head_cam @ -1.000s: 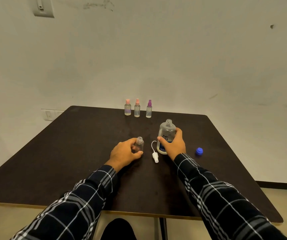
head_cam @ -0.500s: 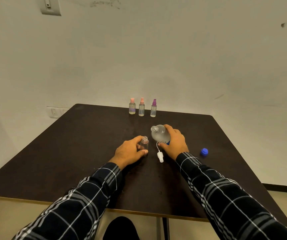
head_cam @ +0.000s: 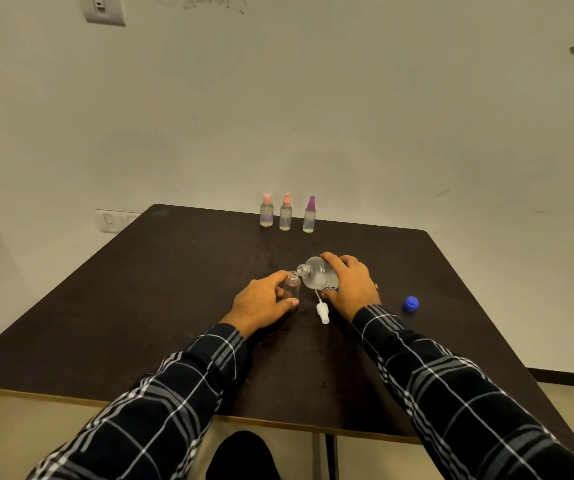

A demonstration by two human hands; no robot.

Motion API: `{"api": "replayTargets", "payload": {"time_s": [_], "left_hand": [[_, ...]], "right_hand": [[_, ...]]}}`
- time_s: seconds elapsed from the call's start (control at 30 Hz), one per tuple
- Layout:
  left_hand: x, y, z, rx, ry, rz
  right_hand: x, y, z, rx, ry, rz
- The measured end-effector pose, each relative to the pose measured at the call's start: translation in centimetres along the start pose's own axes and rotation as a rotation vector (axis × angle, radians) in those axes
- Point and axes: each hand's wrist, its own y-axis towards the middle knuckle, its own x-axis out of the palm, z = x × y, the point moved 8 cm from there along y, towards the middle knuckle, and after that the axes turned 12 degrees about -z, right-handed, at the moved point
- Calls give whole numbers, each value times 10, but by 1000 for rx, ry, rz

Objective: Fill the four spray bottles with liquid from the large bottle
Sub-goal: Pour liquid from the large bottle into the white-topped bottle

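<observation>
At frame centre, the left hand [head_cam: 261,303] wraps its grip around the small open spray bottle [head_cam: 291,285] standing on the desk [head_cam: 140,289]. The right hand [head_cam: 351,284] clasps the large bottle [head_cam: 316,277], tipped, mouth just above the small bottle's neck.

Lettering on the large bottle — only a scrap shows

The large bottle [head_cam: 318,277], tipped on its side in the right hand [head_cam: 351,284], carries a label with dark letters near its lower edge, but the hand covers part of it and the characters are too small and blurred to read — no word, brand or number can be made out anywhere else.
</observation>
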Motion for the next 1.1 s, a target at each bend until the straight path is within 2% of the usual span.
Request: {"api": "replayTargets", "payload": {"time_s": [0.23, 1.1], "left_hand": [[-1, 0, -2, -4, 11, 6], [-4, -1, 4, -24, 22, -13]], "right_hand": [[-4, 0, -3, -9, 5, -6], [-19, 4, -17, -24, -244, 8]]}}
